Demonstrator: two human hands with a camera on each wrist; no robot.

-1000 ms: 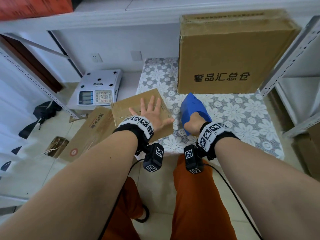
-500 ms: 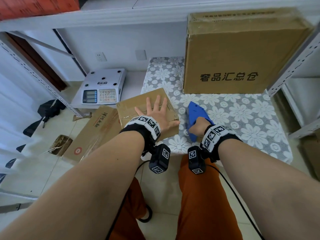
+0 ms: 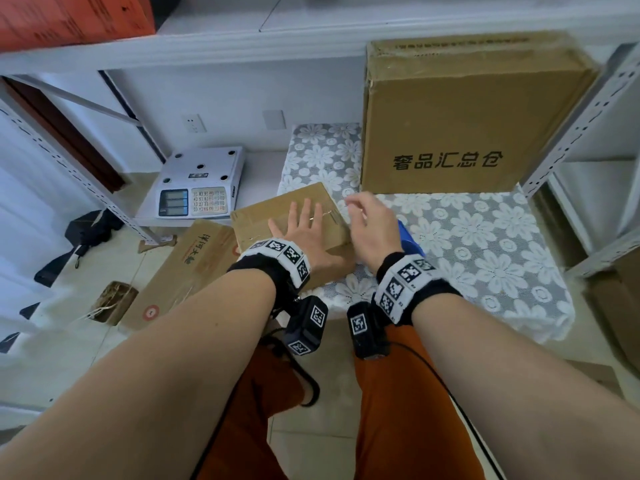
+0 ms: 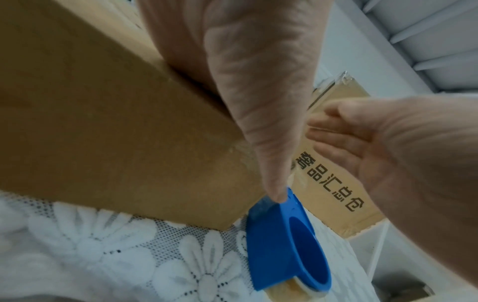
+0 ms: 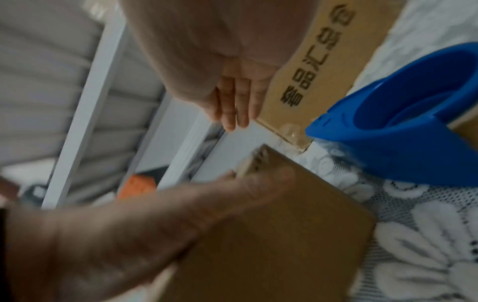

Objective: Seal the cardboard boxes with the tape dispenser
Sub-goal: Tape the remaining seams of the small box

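A small cardboard box (image 3: 258, 221) lies at the left edge of the lace-covered table (image 3: 485, 258). My left hand (image 3: 304, 225) rests flat on its top, fingers straight. My right hand (image 3: 363, 216) hovers open over the box's right edge and holds nothing. The blue tape dispenser (image 3: 412, 239) stands on the cloth just right of the box, mostly hidden behind my right wrist. The left wrist view shows the dispenser (image 4: 282, 245) beside the box's corner (image 4: 103, 122). In the right wrist view the dispenser (image 5: 401, 132) stands free of my fingers (image 5: 232, 110).
A large printed cardboard box (image 3: 460, 123) stands at the back of the table. A white weighing scale (image 3: 201, 183) sits on a low shelf to the left. A flattened carton (image 3: 187, 271) leans on the floor. Metal rack posts (image 3: 575, 129) flank the table.
My right hand has let go of the blue tape dispenser, left it on the cloth, and moved left over the small box. The left hand stays flat on the box.
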